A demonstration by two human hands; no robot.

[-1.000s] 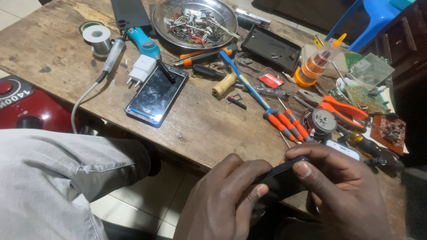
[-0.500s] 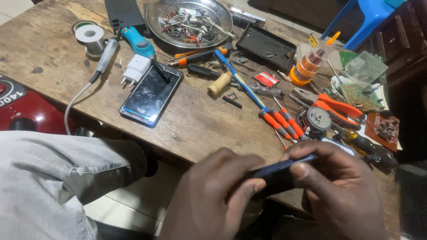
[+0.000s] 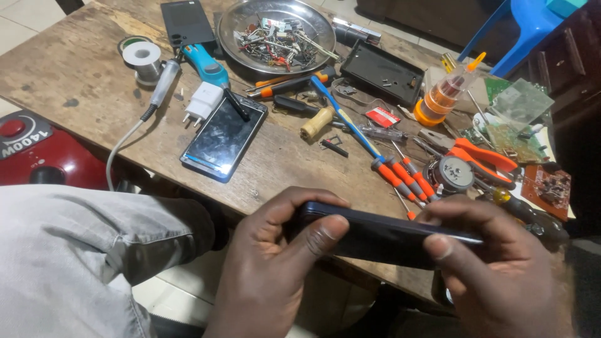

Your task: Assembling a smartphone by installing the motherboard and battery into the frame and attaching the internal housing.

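Note:
Both of my hands hold a dark phone edge-on in front of the wooden table's near edge. My left hand grips its left end, thumb pressed along the side. At the right end, my right hand pinches the phone with the thumb on its upper edge. A second phone with a cracked screen lies face up on the table, beyond my left hand.
A metal bowl of small parts sits at the back. Red-handled screwdrivers, orange pliers, a white charger, a solder spool, a black tray and circuit boards crowd the table. A red appliance stands left.
The held phone has turned from pointing away to lying flat and sideways, edge-on. My hands have spread to its two ends, and the view has moved closer.

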